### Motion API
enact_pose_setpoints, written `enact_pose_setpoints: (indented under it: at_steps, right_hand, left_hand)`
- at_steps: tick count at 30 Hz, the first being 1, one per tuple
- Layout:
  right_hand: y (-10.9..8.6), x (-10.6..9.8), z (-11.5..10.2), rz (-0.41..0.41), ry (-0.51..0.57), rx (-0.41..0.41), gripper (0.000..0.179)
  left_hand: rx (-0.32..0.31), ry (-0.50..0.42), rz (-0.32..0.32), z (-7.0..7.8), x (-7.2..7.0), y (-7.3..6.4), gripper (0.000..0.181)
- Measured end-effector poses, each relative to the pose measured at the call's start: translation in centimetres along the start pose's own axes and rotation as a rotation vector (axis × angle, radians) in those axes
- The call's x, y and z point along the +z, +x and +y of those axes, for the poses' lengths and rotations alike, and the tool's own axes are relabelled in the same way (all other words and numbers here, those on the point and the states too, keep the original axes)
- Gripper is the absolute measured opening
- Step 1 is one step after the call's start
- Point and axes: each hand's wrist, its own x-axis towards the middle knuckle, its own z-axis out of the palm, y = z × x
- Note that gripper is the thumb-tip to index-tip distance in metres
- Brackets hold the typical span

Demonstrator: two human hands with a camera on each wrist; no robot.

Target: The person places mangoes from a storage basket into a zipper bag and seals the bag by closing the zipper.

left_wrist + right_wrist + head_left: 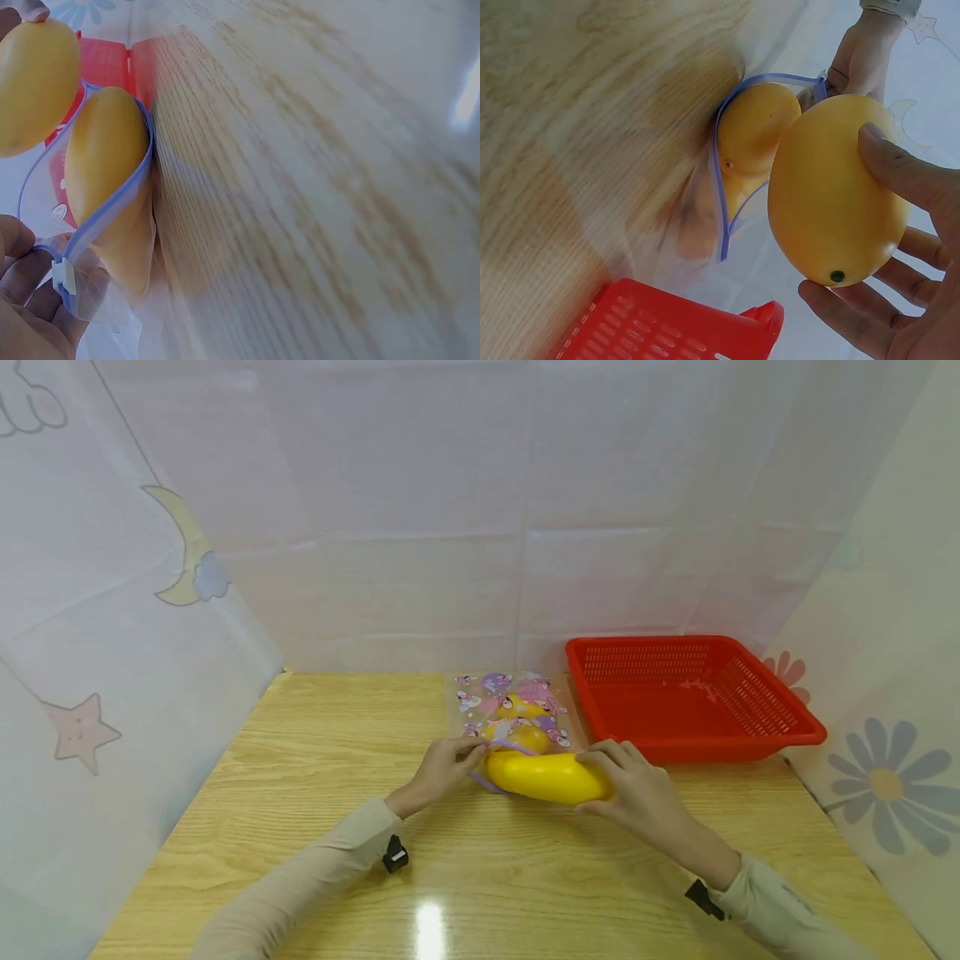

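My right hand point(648, 793) grips a smooth yellow mango point(840, 195), thumb on one side and fingers on the other. A small dark green stem spot shows on its end. The mango is held at the mouth of a clear, cartoon-printed zip bag point(468, 702) with a purple seal strip. My left hand point(438, 772) pinches the bag's edge beside the white slider point(64, 277), and the mouth gapes. Inside lie several more mangoes, one of them point(109, 150) right at the opening. The printed part of the bag lies flat on the table.
A red plastic basket point(697, 747) with slotted walls stands right of the bag, close behind my right hand. The wooden table point(315, 752) meets printed cloth walls point(405, 593) at the back and sides.
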Motion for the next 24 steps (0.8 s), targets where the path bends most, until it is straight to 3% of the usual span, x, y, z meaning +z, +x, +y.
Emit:
enact_pose_setpoints:
  at_steps: [6, 14, 24]
  right_hand:
    - [-0.2, 0.5, -0.4, -0.033, -0.003, -0.005, 0.071]
    - [-0.3, 1.4, -0.7, -0.04, -0.009, -0.034, 0.078]
    - [-0.4, 2.0, -1.5, -0.057, -0.011, -0.026, 0.069]
  left_hand:
    - [0.01, -0.015, 0.001, 0.0, 0.0, 0.0, 0.024]
    - [-0.004, -0.022, -0.004, 0.1, 0.0, 0.0, 0.024]
    - [0.01, -0.029, -0.003, 0.2, -0.1, 0.0, 0.024]
